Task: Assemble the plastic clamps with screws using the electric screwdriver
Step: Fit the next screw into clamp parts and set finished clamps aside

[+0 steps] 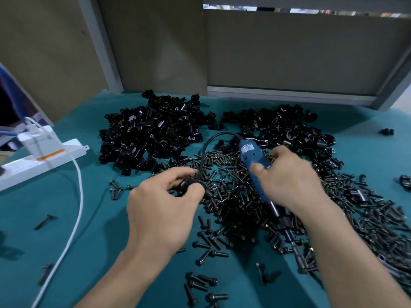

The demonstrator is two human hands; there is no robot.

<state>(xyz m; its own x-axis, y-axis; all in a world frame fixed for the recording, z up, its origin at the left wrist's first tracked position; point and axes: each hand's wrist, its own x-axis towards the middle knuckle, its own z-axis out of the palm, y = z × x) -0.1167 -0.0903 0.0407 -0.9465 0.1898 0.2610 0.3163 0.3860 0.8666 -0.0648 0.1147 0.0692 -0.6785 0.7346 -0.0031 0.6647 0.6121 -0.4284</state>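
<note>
Risk: left hand (162, 210) only pinches clamp (191, 183), right hand (291, 176) grips electric screwdriver (253, 161); driving torque could spin clamp loose.

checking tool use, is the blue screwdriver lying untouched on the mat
No, the right hand grips the electric screwdriver by its blue body.

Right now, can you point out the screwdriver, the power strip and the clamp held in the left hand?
screwdriver (253, 156), head view, on its blue body.
power strip (79, 147), head view, on its white end nearest the piles.
clamp (190, 182), head view, on the black part that shows.
</note>
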